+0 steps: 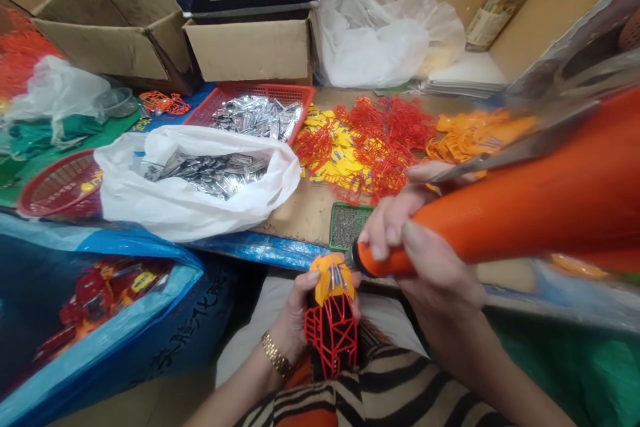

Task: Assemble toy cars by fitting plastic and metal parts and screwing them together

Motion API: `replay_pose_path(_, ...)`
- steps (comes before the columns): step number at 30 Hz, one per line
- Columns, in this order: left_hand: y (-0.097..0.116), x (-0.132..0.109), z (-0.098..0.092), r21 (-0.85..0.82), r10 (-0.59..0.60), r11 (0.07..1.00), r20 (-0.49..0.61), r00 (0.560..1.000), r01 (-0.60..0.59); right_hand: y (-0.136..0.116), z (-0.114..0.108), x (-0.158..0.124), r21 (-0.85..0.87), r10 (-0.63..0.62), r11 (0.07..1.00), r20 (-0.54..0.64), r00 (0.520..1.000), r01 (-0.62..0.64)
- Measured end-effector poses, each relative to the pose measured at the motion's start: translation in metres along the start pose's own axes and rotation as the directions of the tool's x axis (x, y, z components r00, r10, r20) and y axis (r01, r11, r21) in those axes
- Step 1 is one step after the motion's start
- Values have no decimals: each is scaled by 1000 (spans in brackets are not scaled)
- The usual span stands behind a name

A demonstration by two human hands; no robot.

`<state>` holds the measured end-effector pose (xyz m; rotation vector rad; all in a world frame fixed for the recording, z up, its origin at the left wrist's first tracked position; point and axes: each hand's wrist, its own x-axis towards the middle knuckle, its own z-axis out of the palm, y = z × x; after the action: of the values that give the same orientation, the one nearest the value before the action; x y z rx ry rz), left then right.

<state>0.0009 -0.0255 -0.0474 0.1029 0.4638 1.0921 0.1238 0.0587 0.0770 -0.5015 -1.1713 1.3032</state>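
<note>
My left hand (295, 310), a gold watch on its wrist, is closed around a toy car (333, 313) low in front of my lap. The car has an orange-yellow front panel with blue marks, a red lattice frame and black parts beneath. My right hand (430, 247) grips an orange power screwdriver (500, 193) slanting in from the right. Its dark nose meets the right edge of the yellow panel; the tip itself is hidden. A blurred grey metal blade-like thing (520, 143) runs along the tool, close to my right fingers. A green tray (333, 230) of small screws sits just beyond.
Red lattice frames (370, 140) and yellow panels (345, 153) are heaped on the bench, orange panels (465, 130) to their right. A white bag (130, 193) and red basket (200, 107) hold shiny metallic parts. A blue bag (190, 267) stands lower left; cardboard boxes (250, 50) line the back.
</note>
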Motion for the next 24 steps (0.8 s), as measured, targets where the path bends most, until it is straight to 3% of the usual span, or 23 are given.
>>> replay_pose_path(24,-3,-2,-3,47,-7,999,46,999,5,3,-3,-4,4,9,1000,45,999,-9)
